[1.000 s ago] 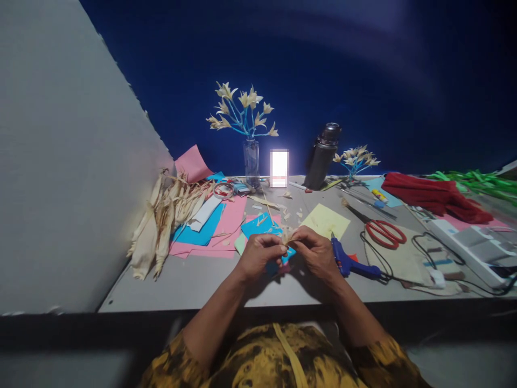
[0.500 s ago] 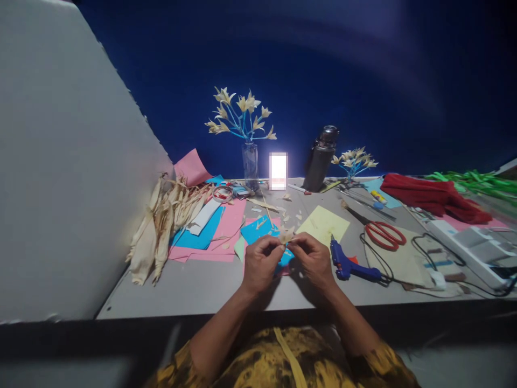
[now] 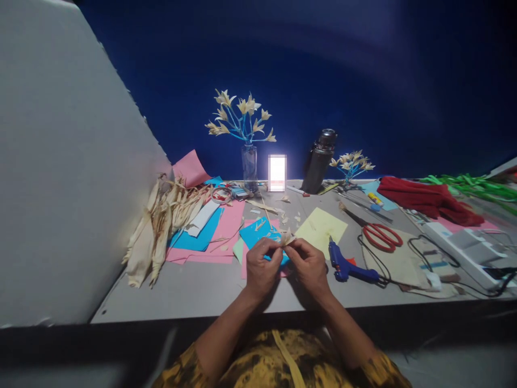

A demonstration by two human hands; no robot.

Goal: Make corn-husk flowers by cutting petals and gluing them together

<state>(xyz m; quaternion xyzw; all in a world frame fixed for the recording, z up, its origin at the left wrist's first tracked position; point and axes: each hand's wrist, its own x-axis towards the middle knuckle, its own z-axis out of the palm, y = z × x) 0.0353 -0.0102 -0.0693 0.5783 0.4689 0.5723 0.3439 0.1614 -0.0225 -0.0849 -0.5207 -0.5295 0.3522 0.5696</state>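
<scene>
Between my fingertips is a small pale corn husk flower (image 3: 287,237), its petals pointing up and away from me. My left hand (image 3: 262,267) pinches its base from the left. My right hand (image 3: 309,265) pinches the same base from the right, so the two hands nearly touch. The fingers hide the lower end of the flower. Under and beyond the hands lies blue paper (image 3: 254,230) with husk scraps on it. Just right of my right hand, a blue glue gun (image 3: 347,264) lies on its side.
Dried corn husks (image 3: 155,231) are heaped at the left. A glass vase (image 3: 249,164) of husk flowers, a bright blurred rectangle (image 3: 277,173) and a dark flask (image 3: 319,167) stand behind. Red-handled scissors (image 3: 382,237), cables and a white power strip (image 3: 460,250) lie right.
My hands have come slightly closer together around the flower, and its petals show more upright. The whole view has shifted a little; nothing else has moved visibly.
</scene>
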